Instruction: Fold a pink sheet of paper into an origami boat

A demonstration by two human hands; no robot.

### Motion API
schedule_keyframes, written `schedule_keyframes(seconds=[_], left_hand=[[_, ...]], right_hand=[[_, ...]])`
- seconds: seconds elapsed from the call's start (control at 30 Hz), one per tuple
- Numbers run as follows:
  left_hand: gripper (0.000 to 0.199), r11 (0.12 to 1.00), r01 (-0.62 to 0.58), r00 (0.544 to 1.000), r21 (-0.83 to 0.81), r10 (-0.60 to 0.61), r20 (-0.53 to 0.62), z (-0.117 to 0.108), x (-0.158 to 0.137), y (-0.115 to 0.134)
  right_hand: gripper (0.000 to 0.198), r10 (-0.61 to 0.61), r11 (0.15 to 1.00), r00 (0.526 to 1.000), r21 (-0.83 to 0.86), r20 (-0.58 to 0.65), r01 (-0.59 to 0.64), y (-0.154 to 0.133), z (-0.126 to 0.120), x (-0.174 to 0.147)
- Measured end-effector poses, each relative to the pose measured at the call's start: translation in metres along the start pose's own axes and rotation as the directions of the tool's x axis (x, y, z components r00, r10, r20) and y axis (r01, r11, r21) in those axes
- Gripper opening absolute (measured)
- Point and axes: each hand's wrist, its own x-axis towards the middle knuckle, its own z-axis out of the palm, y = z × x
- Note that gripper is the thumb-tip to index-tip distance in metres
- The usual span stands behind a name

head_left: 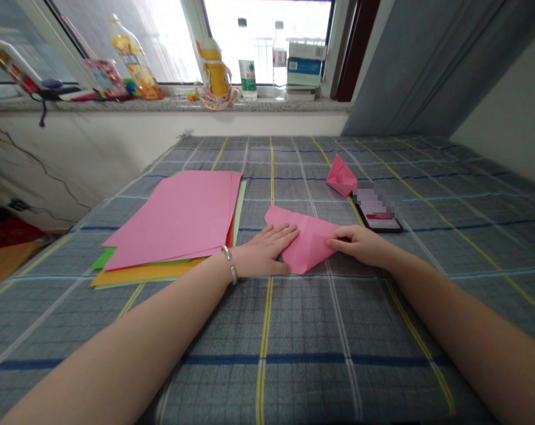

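A folded sheet of pink paper (310, 239) lies on the plaid bedspread in front of me, with crease lines across it. My left hand (273, 245), a silver bracelet at its wrist, rests flat on the paper's left part with fingers stretched out. At the right corner, my right hand (355, 243) pinches the paper between thumb and fingers. Beyond it stands a small folded pink paper piece (341, 176), touching or very near a phone (377, 212) that lies face up.
A stack of coloured paper (179, 218), pink on top, lies to the left on the plaid bedspread (302, 366). Bottles, among them a yellow-labelled bottle (134, 56), and a blue and white box (305, 65) line the windowsill (170, 106). A grey curtain (409, 71) hangs at right.
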Motion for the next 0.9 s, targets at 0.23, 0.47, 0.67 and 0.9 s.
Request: schedule_keyframes(seconds=[0.23, 0.47, 0.67, 0.9], left_hand=[[0.065, 0.999, 0.027, 1.0, -0.026, -0.027, -0.007, -0.001, 0.001, 0.002], [0.065, 0.998, 0.053, 0.997, -0.034, -0.055, -0.062, 0.003, 0.002, 0.006], [0.079, 0.998, 0.056, 0.997, 0.008, -0.055, -0.054, 0.007, 0.003, 0.004], [0.08, 0.999, 0.052, 0.998, 0.016, -0.052, -0.034, 0.003, 0.002, 0.006]], right_hand=[[0.032, 0.052, 0.978, 0.982, -0.191, -0.18, -0.087, -0.003, 0.014, 0.007], [0.03, 0.019, 0.877, 0.968, -0.461, -0.251, -0.137, -0.013, 0.021, 0.007], [0.03, 0.018, 0.814, 0.965, -0.557, -0.261, -0.165, -0.016, 0.022, 0.007], [0.031, 0.033, 0.784, 0.961, -0.59, -0.276, -0.196, -0.017, 0.023, 0.008]])
